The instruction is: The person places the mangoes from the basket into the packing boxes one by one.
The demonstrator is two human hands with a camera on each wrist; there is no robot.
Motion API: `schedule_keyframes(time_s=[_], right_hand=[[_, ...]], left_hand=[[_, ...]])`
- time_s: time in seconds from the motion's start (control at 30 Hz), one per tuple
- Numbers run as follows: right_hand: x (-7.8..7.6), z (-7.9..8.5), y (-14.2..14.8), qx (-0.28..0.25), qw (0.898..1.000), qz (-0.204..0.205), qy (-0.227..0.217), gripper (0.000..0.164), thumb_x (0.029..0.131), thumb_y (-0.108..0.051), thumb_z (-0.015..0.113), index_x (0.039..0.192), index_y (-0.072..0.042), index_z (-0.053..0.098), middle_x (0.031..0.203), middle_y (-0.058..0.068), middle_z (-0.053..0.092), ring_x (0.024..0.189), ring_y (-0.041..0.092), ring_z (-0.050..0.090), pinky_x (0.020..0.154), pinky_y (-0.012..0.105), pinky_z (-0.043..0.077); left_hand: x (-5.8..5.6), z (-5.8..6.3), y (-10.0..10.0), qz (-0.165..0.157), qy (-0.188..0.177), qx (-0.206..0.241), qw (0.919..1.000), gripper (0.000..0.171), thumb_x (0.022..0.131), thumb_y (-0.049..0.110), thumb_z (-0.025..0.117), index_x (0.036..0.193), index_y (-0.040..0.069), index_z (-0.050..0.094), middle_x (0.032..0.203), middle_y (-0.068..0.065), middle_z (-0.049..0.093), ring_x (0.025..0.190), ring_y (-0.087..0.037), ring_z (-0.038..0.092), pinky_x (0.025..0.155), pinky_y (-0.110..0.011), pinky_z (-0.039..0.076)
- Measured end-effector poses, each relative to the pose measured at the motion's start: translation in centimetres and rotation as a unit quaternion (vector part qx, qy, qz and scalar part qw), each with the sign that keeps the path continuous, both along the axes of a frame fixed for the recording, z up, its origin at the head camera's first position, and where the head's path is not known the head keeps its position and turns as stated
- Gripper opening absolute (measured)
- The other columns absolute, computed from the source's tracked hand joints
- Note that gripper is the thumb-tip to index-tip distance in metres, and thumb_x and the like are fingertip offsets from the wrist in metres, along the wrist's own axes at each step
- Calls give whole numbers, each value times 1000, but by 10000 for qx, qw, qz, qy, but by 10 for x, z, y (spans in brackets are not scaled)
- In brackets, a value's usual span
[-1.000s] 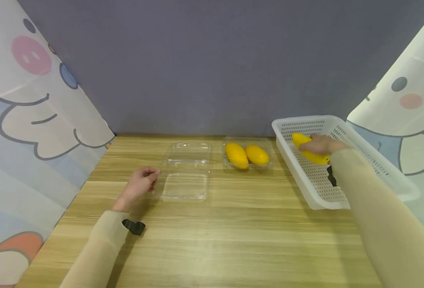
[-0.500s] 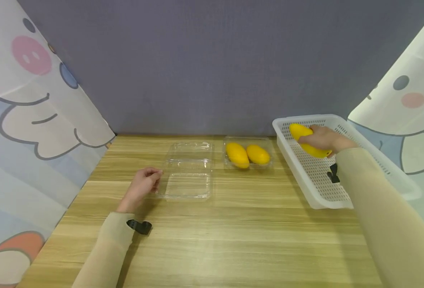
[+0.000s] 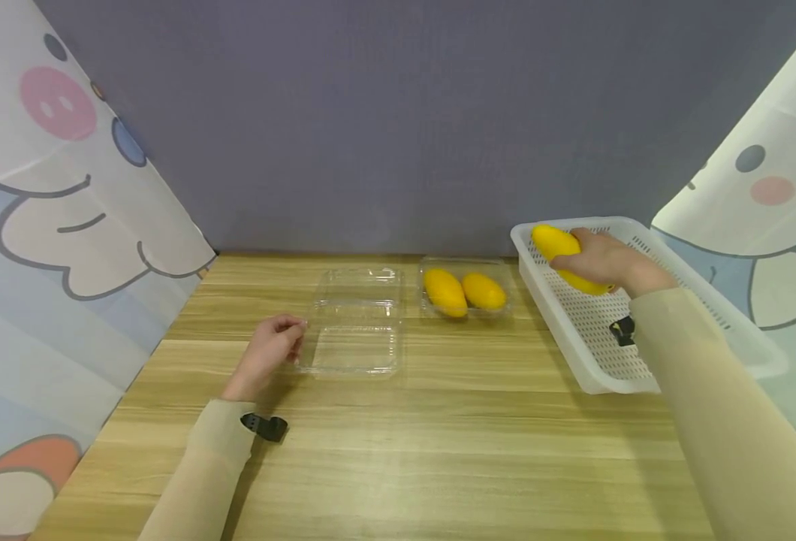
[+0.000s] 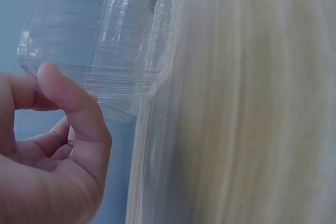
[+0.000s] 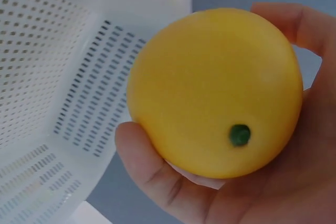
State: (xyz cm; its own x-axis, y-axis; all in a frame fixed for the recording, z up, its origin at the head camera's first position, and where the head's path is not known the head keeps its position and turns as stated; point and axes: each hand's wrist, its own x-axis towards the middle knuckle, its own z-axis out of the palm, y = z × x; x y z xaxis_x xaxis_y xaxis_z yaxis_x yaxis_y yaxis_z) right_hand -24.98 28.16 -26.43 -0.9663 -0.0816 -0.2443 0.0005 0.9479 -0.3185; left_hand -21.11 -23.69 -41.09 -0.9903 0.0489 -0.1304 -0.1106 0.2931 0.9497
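A yellow mango point(image 5: 210, 87) with a green stem nub is gripped by my right hand point(image 3: 601, 259), the thumb and fingers curled round it. In the head view this mango is over the far left part of a white perforated basket point(image 3: 590, 330). My left hand point(image 3: 272, 349) pinches the left edge of a clear plastic clamshell box point(image 3: 357, 346), which lies opened out on the table. In the left wrist view, thumb and index finger meet at the box's corner point(image 4: 31, 51).
Between the opened box and the basket stands a second clear plastic box point(image 3: 426, 304) with two mangoes point(image 3: 445, 291) in it. A grey wall point(image 3: 398, 128) rises behind the wooden table point(image 3: 438, 451). Cartoon-printed curtains point(image 3: 26, 248) hang at both sides.
My right hand has lifted the mango from low in the basket, up and a little to the left. The left hand and the opened box have shifted slightly right.
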Motion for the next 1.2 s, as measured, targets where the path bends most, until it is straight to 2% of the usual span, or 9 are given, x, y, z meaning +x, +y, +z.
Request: schedule_keyframes(time_s=[0.07, 0.13, 0.2, 0.33, 0.8, 1.03, 1.2], right_hand=[[2, 2, -4, 38, 9999, 79, 91, 88, 100, -51, 50, 156, 8, 16, 145, 39, 32, 123, 52, 38, 92, 68, 45], [4, 4, -7, 44, 9997, 145, 180, 87, 100, -51, 50, 156, 8, 18, 144, 38, 34, 124, 52, 37, 97, 71, 39], [6, 5, -10, 53, 9994, 202, 264, 87, 100, -50, 50, 156, 8, 18, 144, 38, 36, 126, 52, 36, 101, 73, 35], [11, 8, -17, 35, 9989, 248, 399, 87, 100, -49, 50, 157, 7, 16, 143, 38, 36, 126, 52, 37, 101, 73, 34], [30, 15, -47, -62, 9958, 512, 760, 86, 100, -50, 53, 159, 1, 19, 137, 34, 41, 116, 46, 45, 93, 67, 41], [36, 14, -62, -176, 9940, 659, 850, 81, 98, -48, 56, 159, -6, 24, 132, 29, 44, 108, 41, 47, 82, 59, 46], [40, 10, -69, -290, 9928, 754, 879, 82, 98, -47, 58, 160, -5, 24, 133, 28, 44, 107, 40, 48, 81, 56, 47]], left_hand=[[0, -1, 0, 19, -6, -3, 10000, 34, 106, 17, 51, 126, -11, 56, 83, -12, 56, 63, -14, 53, 58, -27, 52], [0, -2, 1, 35, -17, 1, 10000, 34, 106, 16, 51, 126, -11, 56, 83, -12, 56, 63, -14, 53, 58, -27, 52], [0, -2, 1, 36, -23, 18, 10000, 35, 106, 17, 51, 127, -11, 56, 84, -12, 56, 64, -14, 53, 57, -27, 52], [0, -2, 2, 27, -46, 58, 10000, 35, 106, 17, 51, 128, -11, 56, 85, -11, 56, 65, -14, 54, 57, -27, 52], [0, 1, 3, -25, -117, 32, 9999, 35, 107, 18, 51, 127, -10, 56, 84, -11, 57, 64, -14, 56, 58, -27, 54], [1, 1, 4, -45, -147, 5, 9999, 36, 107, 19, 52, 128, -10, 55, 82, -8, 56, 65, -14, 56, 58, -28, 55], [1, 0, 5, -20, -159, 24, 9999, 36, 107, 19, 52, 128, -10, 56, 82, -9, 56, 65, -14, 56, 58, -27, 54]])
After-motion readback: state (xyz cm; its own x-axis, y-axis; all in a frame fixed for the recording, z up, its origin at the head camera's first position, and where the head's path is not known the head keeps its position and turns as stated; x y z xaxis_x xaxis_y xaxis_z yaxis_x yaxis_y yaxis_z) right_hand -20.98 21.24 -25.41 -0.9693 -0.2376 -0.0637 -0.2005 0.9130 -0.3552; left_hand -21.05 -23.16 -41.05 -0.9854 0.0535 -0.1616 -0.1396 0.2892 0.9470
